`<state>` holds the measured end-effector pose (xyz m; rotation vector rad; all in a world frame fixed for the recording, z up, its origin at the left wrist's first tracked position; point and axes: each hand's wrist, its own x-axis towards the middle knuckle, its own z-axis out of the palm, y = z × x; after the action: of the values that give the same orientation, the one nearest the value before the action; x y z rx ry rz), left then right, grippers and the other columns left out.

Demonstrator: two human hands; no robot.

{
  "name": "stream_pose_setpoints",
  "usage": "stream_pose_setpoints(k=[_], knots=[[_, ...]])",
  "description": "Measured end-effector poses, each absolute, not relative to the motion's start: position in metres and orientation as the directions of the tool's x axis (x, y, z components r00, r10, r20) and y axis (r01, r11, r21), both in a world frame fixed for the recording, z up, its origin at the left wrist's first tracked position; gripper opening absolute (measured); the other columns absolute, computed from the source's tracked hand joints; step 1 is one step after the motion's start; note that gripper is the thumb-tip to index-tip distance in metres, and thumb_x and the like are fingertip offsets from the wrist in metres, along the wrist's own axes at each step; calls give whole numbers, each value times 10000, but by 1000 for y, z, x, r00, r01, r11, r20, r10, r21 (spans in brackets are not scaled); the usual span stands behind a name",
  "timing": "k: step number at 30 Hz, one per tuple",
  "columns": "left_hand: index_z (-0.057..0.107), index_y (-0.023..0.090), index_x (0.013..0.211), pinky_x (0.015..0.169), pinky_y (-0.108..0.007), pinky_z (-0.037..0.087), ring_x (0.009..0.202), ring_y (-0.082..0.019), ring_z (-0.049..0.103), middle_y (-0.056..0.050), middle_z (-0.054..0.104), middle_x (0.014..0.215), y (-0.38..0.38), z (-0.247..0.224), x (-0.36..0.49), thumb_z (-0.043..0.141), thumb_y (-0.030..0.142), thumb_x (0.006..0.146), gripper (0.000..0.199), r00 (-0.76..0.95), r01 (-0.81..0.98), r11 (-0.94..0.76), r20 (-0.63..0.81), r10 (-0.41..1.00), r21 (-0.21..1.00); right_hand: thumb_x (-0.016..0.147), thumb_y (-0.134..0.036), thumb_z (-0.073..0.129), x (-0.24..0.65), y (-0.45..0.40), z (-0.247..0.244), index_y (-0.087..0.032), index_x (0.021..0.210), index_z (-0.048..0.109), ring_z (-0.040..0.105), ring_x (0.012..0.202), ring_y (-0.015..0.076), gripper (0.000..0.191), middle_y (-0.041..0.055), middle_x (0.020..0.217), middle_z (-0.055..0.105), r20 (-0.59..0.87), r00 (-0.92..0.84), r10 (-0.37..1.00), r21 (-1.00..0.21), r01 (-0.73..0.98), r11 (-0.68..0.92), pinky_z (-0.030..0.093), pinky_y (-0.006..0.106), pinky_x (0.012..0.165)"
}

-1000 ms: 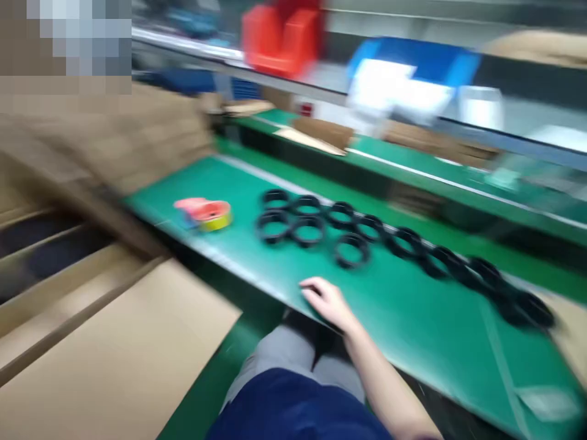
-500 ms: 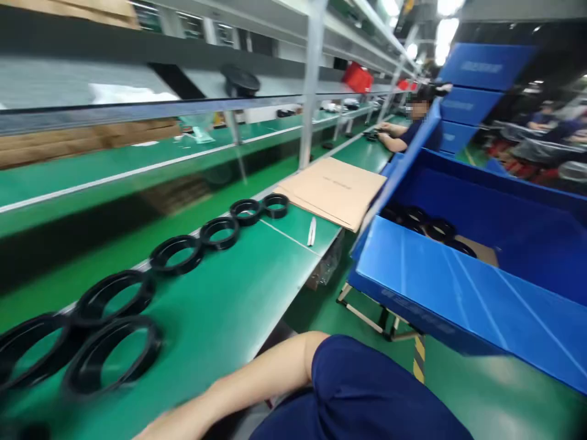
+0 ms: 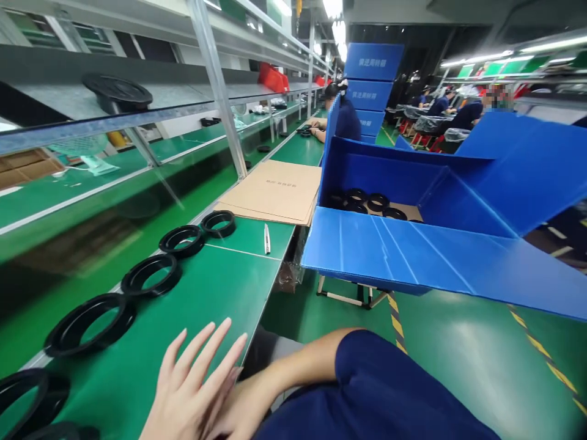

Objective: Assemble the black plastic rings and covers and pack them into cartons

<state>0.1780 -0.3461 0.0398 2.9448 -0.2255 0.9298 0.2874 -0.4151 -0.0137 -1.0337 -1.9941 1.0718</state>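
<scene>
Black rings (image 3: 63, 333) lie near the newly visible left hand (image 3: 186, 386).

Black is shown by the rings (image 3: 135, 281), green by the desk (image 3: 224, 287), tan by the cardboard sheets (image 3: 270, 198), bright blue by the box (image 3: 385, 244), navy by the sleeve (image 3: 371, 366), and yellow-and-black stripes by the floor tape (image 3: 397, 325).

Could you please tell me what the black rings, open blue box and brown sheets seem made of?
Black rings: probably hard plastic, shiny with bright highlights; coated metal is possible.
Open blue box: apparently smooth plastic sheet, with glossy creased flaps.
Brown sheets: likely matte cardboard, tan with dark print.
</scene>
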Motion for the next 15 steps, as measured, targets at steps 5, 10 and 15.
stream_pose_setpoints(k=[5, 10, 15], knots=[[230, 354, 1650, 1273, -575, 297, 1535, -309, 358, -49, 409, 1639, -361, 93, 267, 509, 209, 988, 733, 681, -388, -921, 670, -296, -13, 988, -245, 630, 376, -555, 31, -36, 1313, 648, 706, 1158, 192, 387, 187, 1265, 712, 109, -119, 987, -873, 463, 152, 513, 263, 1057], [462, 259, 1552, 1229, -593, 355, 1518, -303, 389, -77, 479, 1592, -412, 132, 350, 361, 319, 1077, 490, 676, -538, -843, 595, -434, -5, 1030, -404, 557, 370, -697, 145, -190, 1341, 679, 620, 1313, 199, 397, 125, 1369, 676, 106, 155, 982, -828, 561, 1, 475, 322, 1129], [597, 166, 1438, 1147, -633, 435, 1386, -341, 556, -148, 580, 1485, -426, 75, 379, 346, 391, 1080, 491, 705, -584, -801, 407, -581, -132, 1052, -529, 413, 404, -770, 226, -247, 1352, 684, 580, 1346, 249, 493, 73, 1400, 656, 139, 771, 622, -502, 596, -627, 439, 404, 1158]])
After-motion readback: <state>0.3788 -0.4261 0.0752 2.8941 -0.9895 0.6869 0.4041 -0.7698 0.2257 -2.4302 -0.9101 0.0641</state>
